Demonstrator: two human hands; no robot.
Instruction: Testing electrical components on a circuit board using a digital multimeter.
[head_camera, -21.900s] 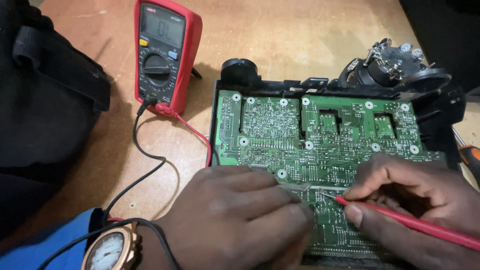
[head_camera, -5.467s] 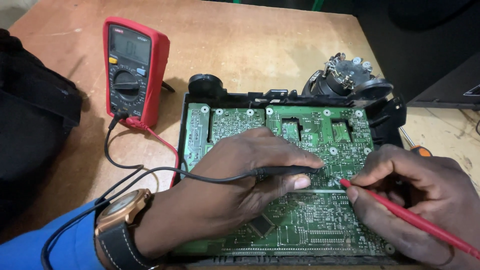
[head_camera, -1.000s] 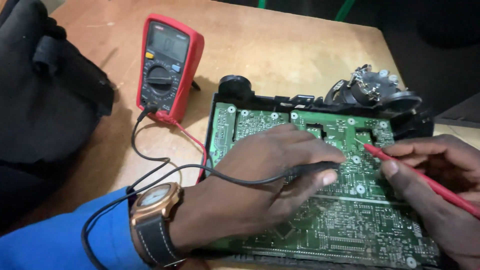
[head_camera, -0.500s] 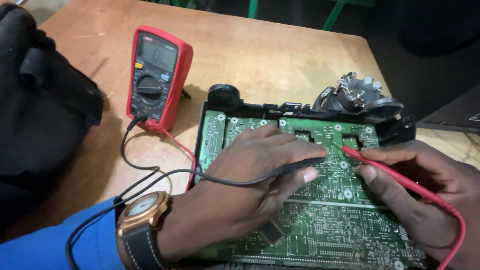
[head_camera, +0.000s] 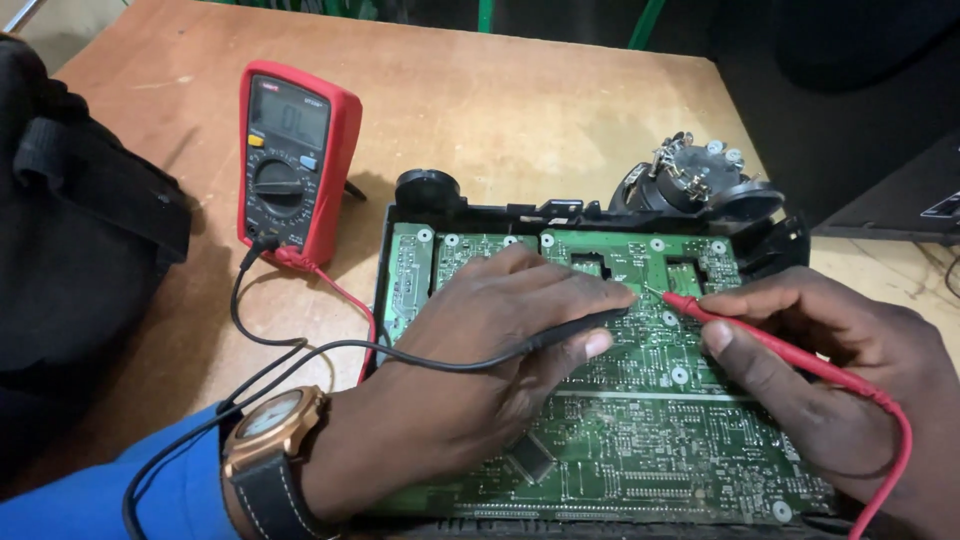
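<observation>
**Both probes down on the green board, tips nearly meeting**

Left hand (head_camera: 470, 400) pinches the black probe (head_camera: 570, 330); its long axis runs low-left to upper-right, tip pointing right at frame centre. Right hand (head_camera: 830, 390) grips the red probe (head_camera: 760, 345) pen-style, slanting from lower right up to its tip, which points left on the circuit board (head_camera: 640, 470).

Compared with half a second ago, both tips sit about where they were; the red one is a touch nearer the black.

The board lies in a black housing (head_camera: 560, 212). The red multimeter (head_camera: 290, 160) stands upper left on the wooden table (head_camera: 520, 110), leads plugged in.
</observation>
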